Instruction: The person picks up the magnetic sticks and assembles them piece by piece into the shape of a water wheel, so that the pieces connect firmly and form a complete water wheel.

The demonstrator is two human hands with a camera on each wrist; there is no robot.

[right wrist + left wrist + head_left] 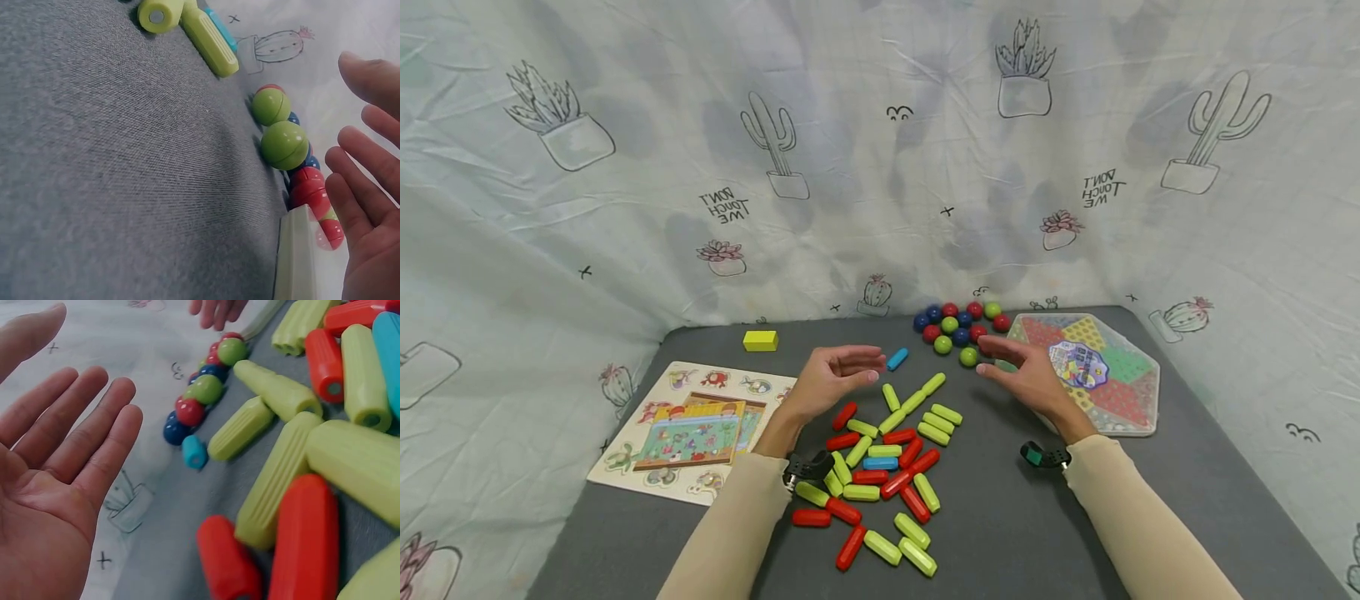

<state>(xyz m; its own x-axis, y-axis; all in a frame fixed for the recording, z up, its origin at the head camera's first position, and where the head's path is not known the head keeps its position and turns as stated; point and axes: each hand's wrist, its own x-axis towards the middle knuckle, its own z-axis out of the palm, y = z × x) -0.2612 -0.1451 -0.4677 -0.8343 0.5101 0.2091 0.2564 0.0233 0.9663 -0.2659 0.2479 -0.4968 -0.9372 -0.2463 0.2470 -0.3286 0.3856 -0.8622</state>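
My left hand (831, 379) is held over the table with its fingers straight and nothing in it. Close by its fingertips lies a short blue rod (897, 359). Under and in front of this hand spread several red and yellow-green rods (862, 492), ribbed and with metal dots in their ends. In the left wrist view the palm and fingers (81, 447) are spread. My right hand (1026, 375), empty too, hovers beside several red, green and blue balls (961, 337). Its fingers (369, 156) are lightly bent in the right wrist view, near a green ball (285, 145).
At the right is a hexagonal clear-lidded box (1120, 367) with coloured triangles. A wooden picture puzzle board (617, 479) with smaller picture boards on it lies at the left. Behind it sits a yellow block (761, 341). A patterned cloth (880, 150) hangs around the grey table (1000, 533).
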